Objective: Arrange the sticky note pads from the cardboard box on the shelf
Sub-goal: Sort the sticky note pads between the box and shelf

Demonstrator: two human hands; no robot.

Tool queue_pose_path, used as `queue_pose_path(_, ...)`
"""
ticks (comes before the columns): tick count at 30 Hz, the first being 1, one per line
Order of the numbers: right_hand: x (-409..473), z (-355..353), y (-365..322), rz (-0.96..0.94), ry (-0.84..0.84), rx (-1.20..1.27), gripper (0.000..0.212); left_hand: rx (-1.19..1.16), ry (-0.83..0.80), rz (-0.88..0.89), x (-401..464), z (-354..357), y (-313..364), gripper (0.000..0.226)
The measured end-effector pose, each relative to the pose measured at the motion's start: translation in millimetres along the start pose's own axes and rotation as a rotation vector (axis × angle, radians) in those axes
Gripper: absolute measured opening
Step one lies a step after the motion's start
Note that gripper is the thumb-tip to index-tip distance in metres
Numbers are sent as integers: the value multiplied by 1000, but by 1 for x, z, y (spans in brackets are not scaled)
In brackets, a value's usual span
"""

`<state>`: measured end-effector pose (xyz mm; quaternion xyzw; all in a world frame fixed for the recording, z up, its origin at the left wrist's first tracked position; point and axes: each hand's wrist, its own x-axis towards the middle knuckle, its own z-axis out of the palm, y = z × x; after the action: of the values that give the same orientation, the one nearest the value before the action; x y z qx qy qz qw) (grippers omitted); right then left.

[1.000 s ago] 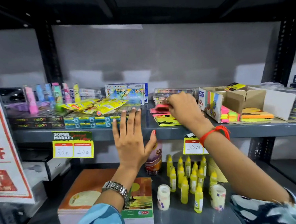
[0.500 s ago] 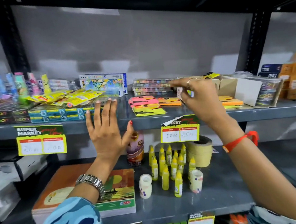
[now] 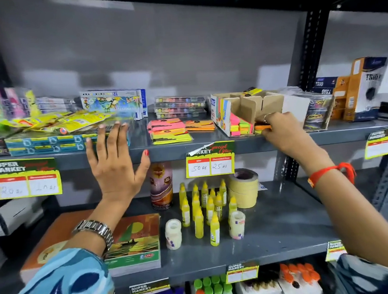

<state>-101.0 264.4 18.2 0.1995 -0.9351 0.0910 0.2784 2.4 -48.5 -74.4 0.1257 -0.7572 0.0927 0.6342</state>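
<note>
An open cardboard box (image 3: pixel 252 105) lies on the upper grey shelf (image 3: pixel 211 144), with neon pink, green and orange sticky note pads (image 3: pixel 241 126) inside. My right hand (image 3: pixel 281 132) is at the box's open front, fingers closed on an orange pad (image 3: pixel 261 127) still inside it. To the left of the box, pink, yellow and orange pads (image 3: pixel 170 131) lie flat on the shelf in a small group. My left hand (image 3: pixel 116 160) is spread flat against the shelf's front edge, holding nothing.
Yellow packets and blue boxes (image 3: pixel 49 134) fill the shelf's left part; plastic colour cases (image 3: pixel 180 106) stand behind the laid-out pads. A clear tub (image 3: pixel 317 113) and brown cartons (image 3: pixel 359 89) sit right of the box. Glue bottles (image 3: pixel 204 205), tape rolls and notebooks occupy the lower shelf.
My right hand left the laid-out pads, swung right and reached into the cardboard box, closing on an orange pad. My left hand stayed flat on the shelf edge.
</note>
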Motion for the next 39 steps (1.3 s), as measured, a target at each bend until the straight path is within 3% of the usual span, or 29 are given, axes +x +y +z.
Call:
queue_pose_path(7, -9, -2, 7, -82, 130, -84, 27, -3, -22, -16, 0, -1, 1, 66)
queue_pose_path(10, -12, -3, 8, -53, 337, -47, 18, 10, -27, -18, 0, -1, 0, 67)
queue_pose_path(12, -9, -7, 3, -56, 530, 56, 25, 22, -19, -17, 1, 0, 0, 66)
queue_pose_path(15, -3, -16, -22, -180, 785, 270, 34, 31, -2, -7, 1, 0, 0, 65)
queue_pose_path(17, 2, -22, -48, -290, 836, 360, 34, 24, 13, -5, 1, 0, 0, 65)
queue_pose_path(22, 27, -9, -105, -458, 664, 290, 33, 35, 23, 5, 2, 1, -2, 64)
queue_pose_path(28, 46, 15, -124, -301, 173, -44, 22, 41, 13, 14, 1, 2, -3, 64)
queue_pose_path(34, 51, 25, -115, -247, -165, 77, 25, 40, 26, 18, 1, 4, -3, 64)
queue_pose_path(36, 45, 19, -114, -263, -142, 78, 26, 38, 28, 16, 1, 4, -3, 64)
queue_pose_path(39, 31, 5, -108, -298, 52, 116, 30, 19, 29, 11, 1, 4, -3, 64)
